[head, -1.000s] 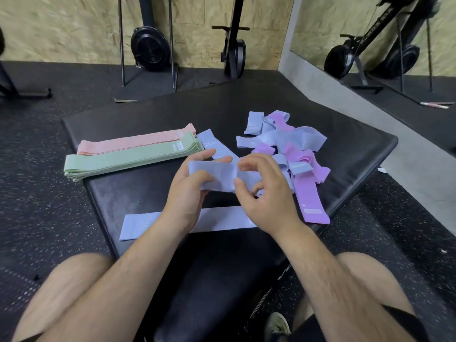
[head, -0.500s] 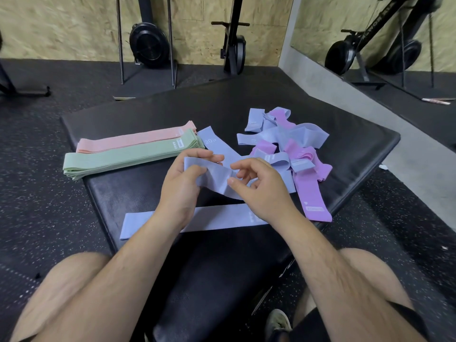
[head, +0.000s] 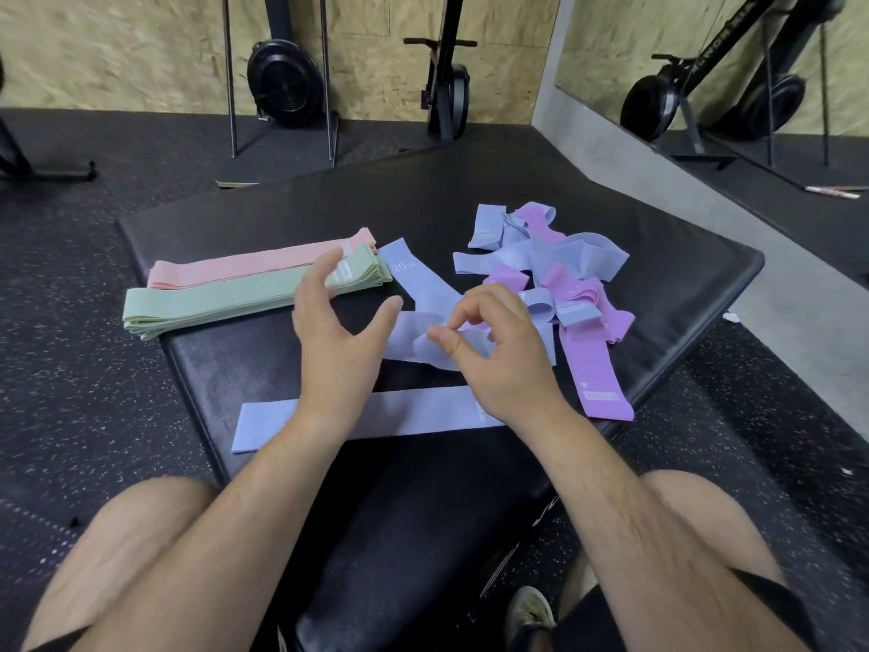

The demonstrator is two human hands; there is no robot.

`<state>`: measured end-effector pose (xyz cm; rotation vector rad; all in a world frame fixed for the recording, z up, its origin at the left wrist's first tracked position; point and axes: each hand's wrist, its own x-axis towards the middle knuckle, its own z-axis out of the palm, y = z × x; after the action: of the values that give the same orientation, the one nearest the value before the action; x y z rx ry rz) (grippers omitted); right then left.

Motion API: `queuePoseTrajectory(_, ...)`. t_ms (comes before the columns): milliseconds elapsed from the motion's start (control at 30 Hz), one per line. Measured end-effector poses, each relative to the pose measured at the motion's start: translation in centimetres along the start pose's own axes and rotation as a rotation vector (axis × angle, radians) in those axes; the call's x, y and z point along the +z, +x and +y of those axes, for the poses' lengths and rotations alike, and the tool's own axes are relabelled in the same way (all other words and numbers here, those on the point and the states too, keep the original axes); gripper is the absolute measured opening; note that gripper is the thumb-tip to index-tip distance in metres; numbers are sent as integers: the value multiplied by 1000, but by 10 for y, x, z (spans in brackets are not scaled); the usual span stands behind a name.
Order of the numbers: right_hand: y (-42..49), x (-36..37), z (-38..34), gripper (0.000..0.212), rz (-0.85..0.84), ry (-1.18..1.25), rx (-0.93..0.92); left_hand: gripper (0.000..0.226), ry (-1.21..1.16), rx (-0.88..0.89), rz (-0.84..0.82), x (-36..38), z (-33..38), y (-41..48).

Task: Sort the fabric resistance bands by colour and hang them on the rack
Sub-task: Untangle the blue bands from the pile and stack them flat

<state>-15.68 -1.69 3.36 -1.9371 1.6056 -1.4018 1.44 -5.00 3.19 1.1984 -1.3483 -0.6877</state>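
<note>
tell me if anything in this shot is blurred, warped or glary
Head view: the left hand is motion-smeared at its fingers, while the right hand pinching the blue band looks sharper. Head view: the wide-angle lens bows the black pad's edges and stretches the corners. Head view: the light is soft and even, with only a dull sheen on the pad and no harsh glare.

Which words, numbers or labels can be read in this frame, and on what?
"20", then blurred letters: periwinkle fabric band.
White tag, green fabric band stack: unreadable.
Label patch, purple fabric band: unreadable.
Lettering, black rowing machine in mirror: unreadable.
</note>
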Motion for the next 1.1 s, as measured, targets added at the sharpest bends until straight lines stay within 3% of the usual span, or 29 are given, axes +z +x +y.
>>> queuePoseTrajectory(100, 2, 3, 0, 21, 137, -10, -63, 17, 6, 61, 26, 0, 8, -3)
queuePoseTrajectory(133, 3, 4, 0, 21, 185, -18, -90, 17, -53, 11, -33, 0, 14, -5)
queuePoseTrajectory(233, 5, 8, -5, 19, 307, -74, -191, 52, -154, -152, -255, 1, 24, -16)
queuePoseTrajectory(333, 3, 10, -11, 17, 345, -170, -327, 50, -287, -253, -397, -1, 30, -20)
queuePoseTrajectory(433, 0, 17, -17, 12, 228, -213, -446, 41, -407, -293, -394, -8, 30, -19)
queuePoseTrajectory(567, -12, 26, -30, 9, 56, -77, -522, 18, -317, -239, -350, -23, 26, -18)
queuePoseTrajectory(667, -9, 24, -37, 8, 71, -14, -440, 11, -154, -90, -375, -34, 21, -18)
queuePoseTrajectory(700, -6, 23, -37, 18, 38, -33, -397, 12, -86, -32, -380, -37, 18, -19)
queuePoseTrajectory(800, 1, 24, -30, 43, -245, -52, -206, 27, -41, 39, -386, -47, 10, -24)
queuePoseTrajectory(867, 3, 28, -26, 34, -375, -85, -131, 29, -58, 26, -361, -54, 2, -26)
queuePoseTrajectory(967, 3, 34, -28, 11, -405, -73, -124, 25, -18, 20, -316, -65, -5, -25)
queuePoseTrajectory(1100, 4, 38, -37, 8, -476, -3, -68, 11, 14, 24, -302, -75, -8, -26)
